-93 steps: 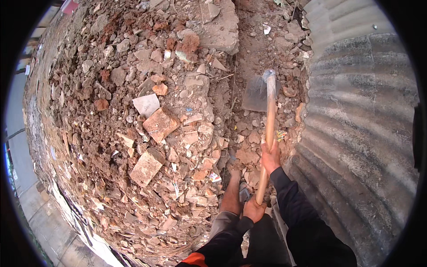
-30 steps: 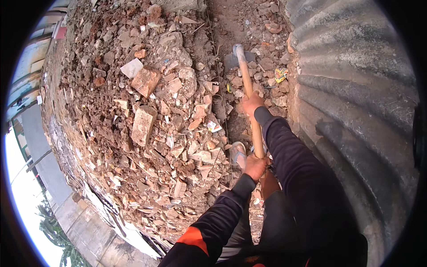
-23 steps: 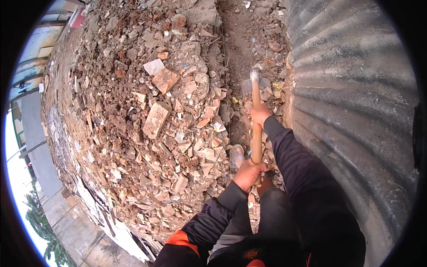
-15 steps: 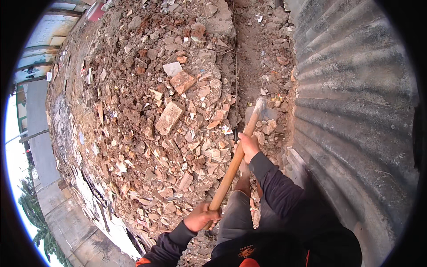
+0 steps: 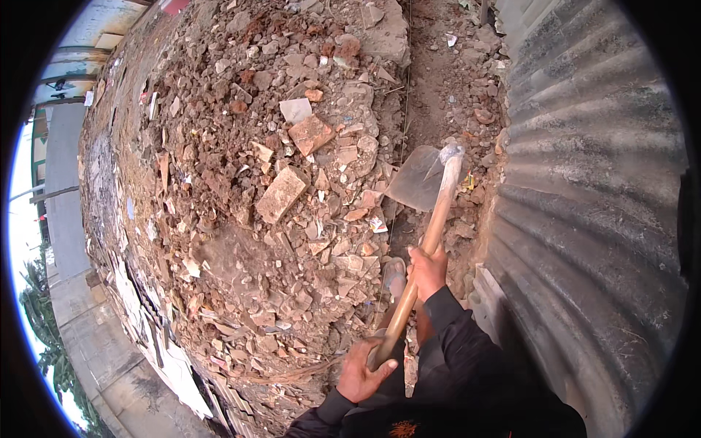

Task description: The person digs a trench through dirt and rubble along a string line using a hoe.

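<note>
A hoe (image 5: 437,219) with a long wooden handle slants across the lower middle, its metal blade (image 5: 418,180) turned leftward over the edge of a narrow trench. No rubble lies on the blade's visible face. My right hand (image 5: 428,269) is closed round the handle at about its middle. Near the handle's lower end my left hand (image 5: 363,372) grips it, thumb sticking out and some fingers hidden. Below the blade, a string (image 5: 407,95) runs along the trench's left side. My shoe (image 5: 395,277) shows beside the handle.
A large rubble heap (image 5: 219,168) fills the left, with brick pieces (image 5: 282,195) and broken tile in it. Corrugated grey sheeting (image 5: 591,175) walls the right side. A board (image 5: 491,292) stands at its foot. White sheets (image 5: 171,365) lie at the lower left.
The hoe blade has swung up and left from the trench floor, and the rubble chunks on it are gone. Blurred soil now shows over the heap at left. Both hands stay on the handle.
</note>
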`<state>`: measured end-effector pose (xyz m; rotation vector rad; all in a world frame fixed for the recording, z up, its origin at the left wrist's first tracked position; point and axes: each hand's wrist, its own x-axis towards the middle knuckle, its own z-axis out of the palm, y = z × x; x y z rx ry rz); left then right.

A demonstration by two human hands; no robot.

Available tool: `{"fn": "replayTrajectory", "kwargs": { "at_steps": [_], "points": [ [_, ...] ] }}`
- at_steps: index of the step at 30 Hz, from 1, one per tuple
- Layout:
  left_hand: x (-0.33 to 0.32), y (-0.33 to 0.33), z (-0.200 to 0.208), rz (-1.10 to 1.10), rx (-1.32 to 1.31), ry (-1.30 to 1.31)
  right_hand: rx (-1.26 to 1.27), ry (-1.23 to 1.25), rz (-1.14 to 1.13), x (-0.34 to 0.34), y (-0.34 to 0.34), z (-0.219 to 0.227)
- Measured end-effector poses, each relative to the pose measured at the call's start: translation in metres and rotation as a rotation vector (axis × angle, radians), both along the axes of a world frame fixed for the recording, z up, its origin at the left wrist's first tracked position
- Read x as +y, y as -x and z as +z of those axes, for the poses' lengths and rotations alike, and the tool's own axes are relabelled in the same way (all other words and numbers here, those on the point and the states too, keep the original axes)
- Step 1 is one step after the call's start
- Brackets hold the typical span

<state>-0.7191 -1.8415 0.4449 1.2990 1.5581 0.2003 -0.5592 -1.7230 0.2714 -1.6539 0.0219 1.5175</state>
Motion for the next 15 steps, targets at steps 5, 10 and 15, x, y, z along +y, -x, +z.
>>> {"fn": "replayTrajectory", "kwargs": {
  "at_steps": [5, 10, 15],
  "points": [
    [0.158, -0.077, -0.053, 0.291, -1.456, -0.021, -0.224, -0.127, -0.063, 0.097, -0.085, -0.158],
    [0.163, -0.116, -0.097, 0.657, -1.944, 0.214, -0.494, -0.171, 0.115, 0.175, -0.091, -0.329],
    [0.147, -0.13, -0.146, 0.815, -2.136, 0.204, -0.453, -0.032, 0.322, 0.06, -0.074, -0.359]
  ]
}}
